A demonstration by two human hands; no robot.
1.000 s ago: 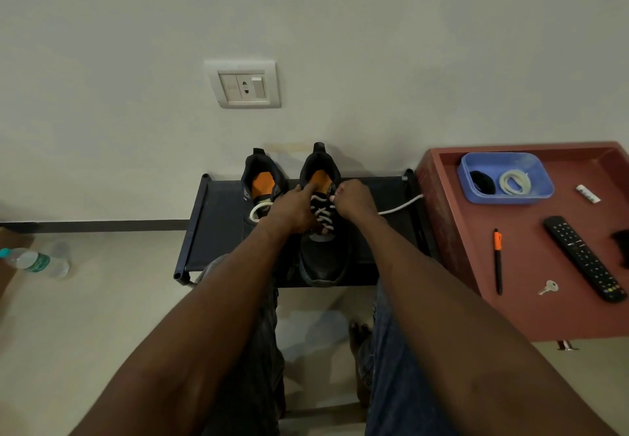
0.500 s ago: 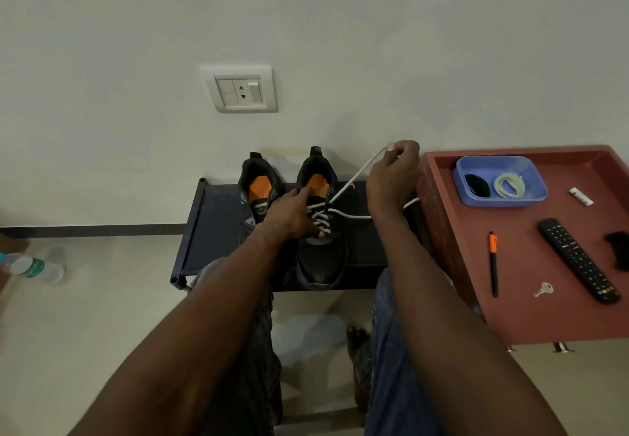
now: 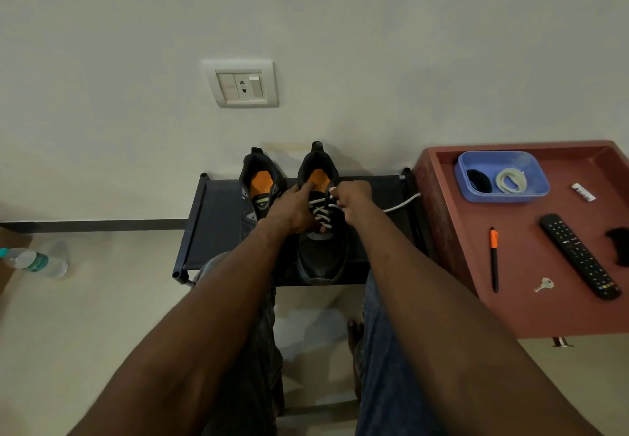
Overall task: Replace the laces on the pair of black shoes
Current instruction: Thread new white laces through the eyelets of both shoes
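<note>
Here, two black shoes (image 3: 292, 193) on rack (image 3: 218, 231), left hand (image 3: 289, 212) gripping right shoe (image 3: 321, 251), right hand (image 3: 350, 197) pinching one white lace (image 3: 401, 204)

Bare forearms, no sleeves, blue jeans (image 3: 384, 360) — faded at the knee, bare foot (image 3: 354, 333) below

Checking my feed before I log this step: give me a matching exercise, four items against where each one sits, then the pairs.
Items:
1. coiled white lace
2. pen
3. water bottle
4. right hand

Places:
A. lying on the floor at far left
B. at the top eyelets of the right shoe
C. inside the blue tray
D. on the red table, left of the remote

Pairs: 1-C, 2-D, 3-A, 4-B
</note>
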